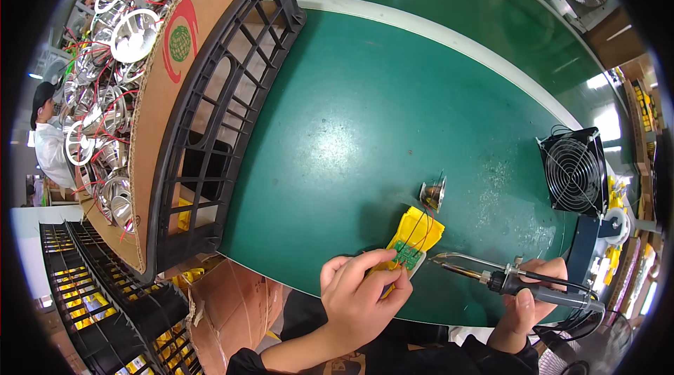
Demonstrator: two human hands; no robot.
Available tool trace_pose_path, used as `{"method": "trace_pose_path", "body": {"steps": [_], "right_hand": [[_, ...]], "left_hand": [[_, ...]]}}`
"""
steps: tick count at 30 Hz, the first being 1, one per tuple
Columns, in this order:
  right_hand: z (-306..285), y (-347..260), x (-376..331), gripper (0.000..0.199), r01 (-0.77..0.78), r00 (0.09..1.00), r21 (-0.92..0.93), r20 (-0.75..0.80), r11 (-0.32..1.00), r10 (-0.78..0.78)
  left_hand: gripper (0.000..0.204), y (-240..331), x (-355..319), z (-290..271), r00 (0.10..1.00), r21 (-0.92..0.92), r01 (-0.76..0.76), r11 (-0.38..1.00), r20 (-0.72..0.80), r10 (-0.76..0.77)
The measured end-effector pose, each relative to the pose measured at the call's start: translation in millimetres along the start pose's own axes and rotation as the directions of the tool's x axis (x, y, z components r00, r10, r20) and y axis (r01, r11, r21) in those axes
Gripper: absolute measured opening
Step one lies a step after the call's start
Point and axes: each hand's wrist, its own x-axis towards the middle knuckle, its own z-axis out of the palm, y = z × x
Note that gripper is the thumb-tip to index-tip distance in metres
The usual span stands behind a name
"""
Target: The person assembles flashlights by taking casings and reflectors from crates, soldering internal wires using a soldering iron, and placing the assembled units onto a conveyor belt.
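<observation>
Pinching a green circuit board (pixel 407 254) with half-curled left hand (pixel 364 298), lower centre; gripping a soldering iron (pixel 500 282) in wrapped right hand (pixel 528 303), lower right, aiming tip left, long axis near-horizontal.

Your green bench (pixel 316 108) | left of you: black crate (pixel 235 122) | before you: small metal reflector (pixel 433 195) | right: black fan (pixel 573 171)

It's an elec. workshop w/ soldering iron (pixel 497 281) & PCB (pixel 407 254).
</observation>
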Motion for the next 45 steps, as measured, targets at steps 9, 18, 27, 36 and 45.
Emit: {"method": "trace_pose_path", "body": {"steps": [9, 18, 27, 36, 45], "right_hand": [[-17, -2, -13, 0.038, 0.049, 0.997, 0.007, -0.056, 0.999, -0.048], [-27, -3, -34, 0.029, 0.019, 0.997, 0.153, -0.083, 0.988, -0.006], [-34, 1, -44, 0.025, 0.021, 0.993, 0.209, -0.12, 0.978, 0.004], [-34, -1, -48, 0.032, 0.046, 0.983, 0.224, -0.182, 0.974, -0.004], [-24, 0, -50, 0.027, 0.016, 0.993, 0.235, -0.119, 0.972, 0.012]], "left_hand": [[0.016, 6, -7, -3, 0.999, 0.019, -0.03, 0.999, -0.028, 0.03], [0.018, 9, -10, -2, 0.99, 0.039, -0.118, 0.992, -0.073, 0.121], [0.063, 7, 8, -45, 0.924, -0.014, 0.01, 1.0, 0.383, -0.004], [0.035, -44, -21, -96, 0.982, 0.014, 0.065, 0.998, -0.181, -0.061], [0.03, -59, -11, -81, 0.839, -0.447, 0.498, 0.743, 0.031, -0.543]]}}
